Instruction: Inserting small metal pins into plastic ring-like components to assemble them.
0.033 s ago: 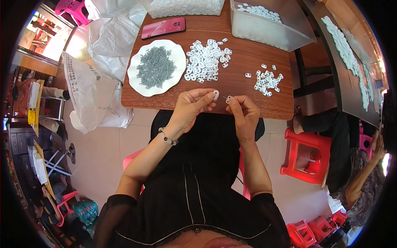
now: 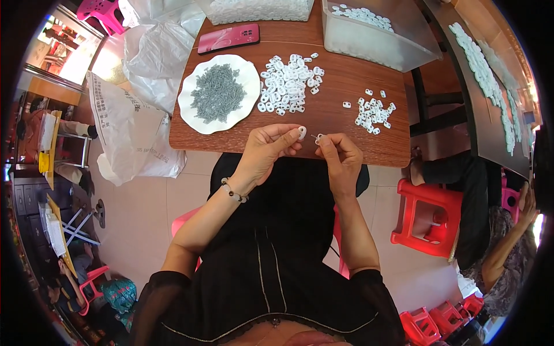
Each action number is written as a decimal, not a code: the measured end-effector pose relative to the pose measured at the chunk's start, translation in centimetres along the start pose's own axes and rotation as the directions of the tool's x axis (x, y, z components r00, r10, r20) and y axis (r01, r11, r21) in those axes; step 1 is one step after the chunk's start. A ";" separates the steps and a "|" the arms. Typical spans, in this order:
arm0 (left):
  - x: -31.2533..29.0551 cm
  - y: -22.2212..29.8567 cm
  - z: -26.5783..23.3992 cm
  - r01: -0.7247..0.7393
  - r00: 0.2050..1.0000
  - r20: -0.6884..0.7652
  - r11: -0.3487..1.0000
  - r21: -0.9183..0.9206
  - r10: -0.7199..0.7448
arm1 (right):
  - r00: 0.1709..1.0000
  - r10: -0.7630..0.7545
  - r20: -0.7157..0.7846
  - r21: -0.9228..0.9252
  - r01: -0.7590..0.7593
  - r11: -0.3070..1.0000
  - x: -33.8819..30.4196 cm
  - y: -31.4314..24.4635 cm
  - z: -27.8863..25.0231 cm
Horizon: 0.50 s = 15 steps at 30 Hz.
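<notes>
Over the near edge of the brown table (image 2: 231, 145), my left hand (image 2: 266, 151) pinches a white oval plastic piece (image 2: 302, 132) between thumb and fingers. A short gap to its right, my right hand (image 2: 341, 158) is closed on a small white plastic piece (image 2: 319, 139). A thin grey pin sticks out from it toward the left hand. Beyond my left hand, a white wavy-rimmed plate (image 2: 251, 81) bears a heap of small slender grey pieces (image 2: 218, 93). A pile of white two-holed pieces (image 2: 288, 83) lies beside it, and a smaller pile (image 2: 374, 114) at the right.
A pink phone (image 2: 228, 38) lies behind the plate. Two clear bins (image 2: 381, 49) of white pieces stand at the back. White sacks (image 2: 135, 135) are left of the table, a red stool (image 2: 427, 219) to its right. Other people sit at both sides.
</notes>
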<state>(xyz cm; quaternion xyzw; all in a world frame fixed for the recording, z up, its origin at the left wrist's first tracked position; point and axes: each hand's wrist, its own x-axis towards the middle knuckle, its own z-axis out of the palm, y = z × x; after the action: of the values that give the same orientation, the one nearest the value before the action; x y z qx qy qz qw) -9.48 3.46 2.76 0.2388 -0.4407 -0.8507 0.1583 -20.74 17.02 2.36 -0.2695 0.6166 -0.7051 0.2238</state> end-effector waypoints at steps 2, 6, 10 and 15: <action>-0.1 -0.1 -0.1 0.006 1.000 -0.001 1.000 -0.001 -0.006 | 1.000 -0.009 -0.005 -0.023 0.009 1.000 -0.1 -0.1 0.1; -0.1 -0.3 -0.5 0.030 0.999 -0.017 0.999 -0.041 -0.031 | 1.000 -0.016 -0.014 -0.033 0.015 0.999 -0.2 -0.1 0.2; 0.0 -0.3 -0.7 0.106 0.994 -0.001 0.990 -0.096 -0.106 | 0.998 -0.057 -0.032 -0.058 0.055 0.997 -0.3 0.2 0.2; 0.0 -0.6 -0.6 0.121 0.993 0.011 0.987 -0.103 -0.121 | 0.996 -0.082 -0.038 -0.103 0.078 0.992 -0.4 0.5 0.1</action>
<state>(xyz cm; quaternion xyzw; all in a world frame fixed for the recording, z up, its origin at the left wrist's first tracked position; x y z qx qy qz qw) -9.20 3.39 2.01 0.2545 -0.3812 -0.8810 0.1174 -20.39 17.08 1.87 -0.2902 0.6449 -0.6867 0.1683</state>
